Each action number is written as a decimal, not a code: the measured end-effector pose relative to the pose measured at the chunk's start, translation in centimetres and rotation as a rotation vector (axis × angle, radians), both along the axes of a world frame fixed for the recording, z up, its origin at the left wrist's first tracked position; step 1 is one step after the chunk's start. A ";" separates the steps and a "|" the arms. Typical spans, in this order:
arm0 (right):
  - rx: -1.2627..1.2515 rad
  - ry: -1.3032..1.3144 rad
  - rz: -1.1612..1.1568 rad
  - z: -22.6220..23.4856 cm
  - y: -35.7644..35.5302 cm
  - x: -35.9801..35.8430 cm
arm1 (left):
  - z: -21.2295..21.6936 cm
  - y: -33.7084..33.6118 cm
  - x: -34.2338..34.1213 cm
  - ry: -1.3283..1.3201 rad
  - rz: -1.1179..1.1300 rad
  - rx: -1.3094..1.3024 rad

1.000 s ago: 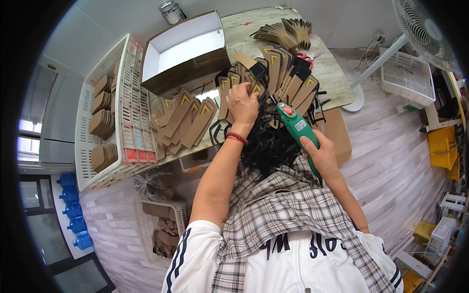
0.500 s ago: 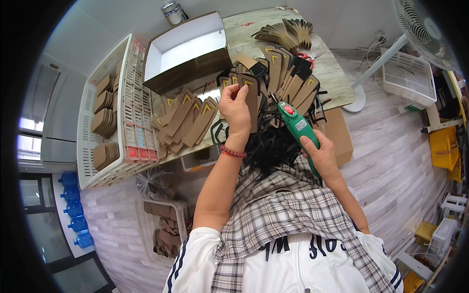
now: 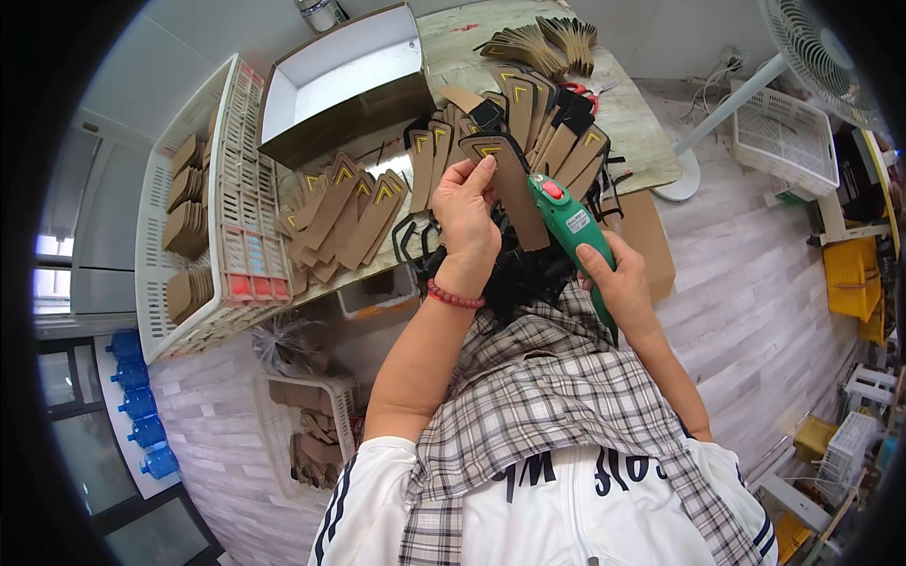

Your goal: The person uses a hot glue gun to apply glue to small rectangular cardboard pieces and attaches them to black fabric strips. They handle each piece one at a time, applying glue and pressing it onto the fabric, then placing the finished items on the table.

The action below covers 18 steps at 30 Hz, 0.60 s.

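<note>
My left hand [image 3: 466,215], with a red bead bracelet at the wrist, holds a long brown cardboard strip [image 3: 511,191] that has a black tip with a yellow chevron. My right hand [image 3: 613,281] grips a green hand tool [image 3: 569,224] with a red button; its nose meets the strip's right edge. Under both hands lies a pile of black cords [image 3: 519,275] on my lap. More brown strips [image 3: 540,141] fan out on the table [image 3: 642,123] just beyond my hands.
Another fan of strips [image 3: 342,212] lies at the table's left. An open cardboard box [image 3: 342,80] stands behind it. A white plastic crate [image 3: 203,203] with stacked brown pieces sits at far left. A standing fan [image 3: 810,52] and white basket [image 3: 785,132] are at right.
My left hand has drawn a strip from the table's fan back toward me and now holds it against the green tool. My right hand with the tool has barely moved.
</note>
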State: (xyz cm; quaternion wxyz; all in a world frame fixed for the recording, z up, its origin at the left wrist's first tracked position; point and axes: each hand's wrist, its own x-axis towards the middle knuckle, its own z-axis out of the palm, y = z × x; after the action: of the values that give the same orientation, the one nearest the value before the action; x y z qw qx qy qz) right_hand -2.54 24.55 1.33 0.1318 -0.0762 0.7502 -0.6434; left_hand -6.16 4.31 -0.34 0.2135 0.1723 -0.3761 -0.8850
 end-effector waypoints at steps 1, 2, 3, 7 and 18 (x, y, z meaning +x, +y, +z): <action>0.001 0.005 0.004 0.0 0.1 0.0 | -0.1 0.0 0.0 0.000 -0.012 -0.007; 0.002 0.010 0.008 0.0 0.1 0.0 | 0.0 0.1 0.1 0.005 -0.013 -0.015; 0.002 0.015 0.012 0.0 0.2 0.0 | 0.0 0.2 0.2 -0.002 -0.016 -0.026; -0.007 0.033 0.002 -0.1 0.2 -0.2 | -0.1 0.5 0.5 -0.029 -0.035 -0.056; -0.031 0.049 0.022 0.4 0.5 -0.3 | 0.1 -0.5 1.5 -0.026 -0.119 -0.229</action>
State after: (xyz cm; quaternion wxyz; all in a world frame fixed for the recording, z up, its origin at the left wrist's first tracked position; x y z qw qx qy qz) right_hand -2.81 25.09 1.69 0.1190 -0.1022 0.7423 -0.6514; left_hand -4.64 3.82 -0.26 0.1739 0.1356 -0.4869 -0.8452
